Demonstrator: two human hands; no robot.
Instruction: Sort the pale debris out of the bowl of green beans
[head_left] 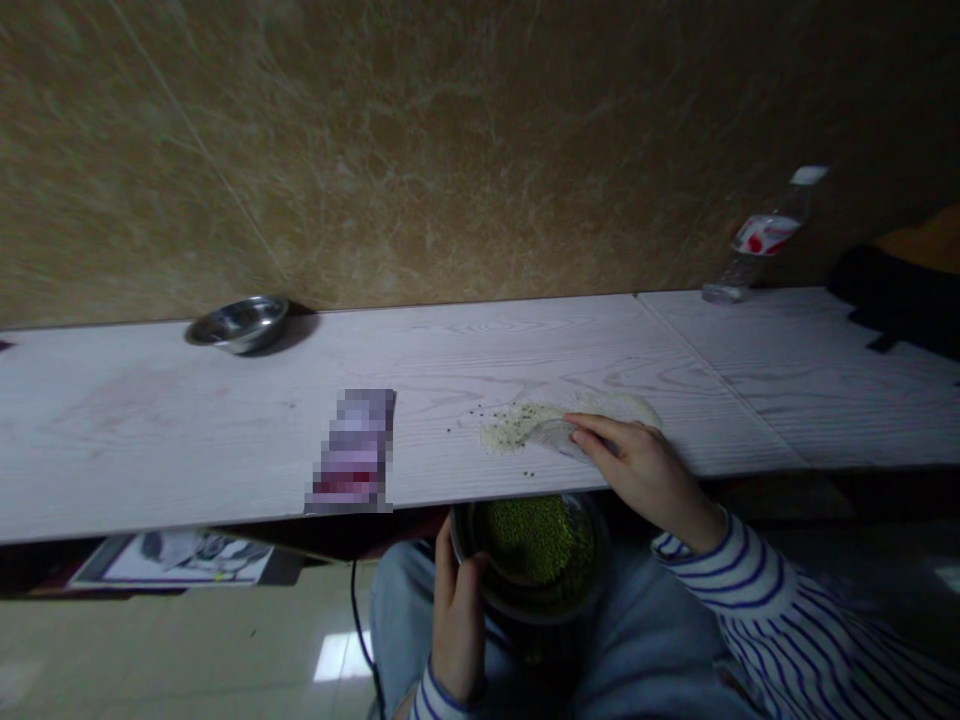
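Note:
My left hand (459,625) grips the left rim of a metal bowl (551,608), thumb inside, above my lap and just below the table edge. Green mung beans (529,538) lie in the bowl. Over the table, my right hand (641,470) is closed on a thin clear plastic piece (553,436), perhaps a lid; its full shape is partly hidden by my fingers. The piece touches or hovers just over a spread of small white grains (517,425), which look like rice. Several dark green beans are mixed among the grains and scattered to their left.
A shiny steel bowl (240,328) rests at the back left of the white wood-grain table (450,350). A pixelated flat packet or phone (352,450) lies left of the grains. At the back right stand a plastic bottle (765,238) and a dark bag (900,290).

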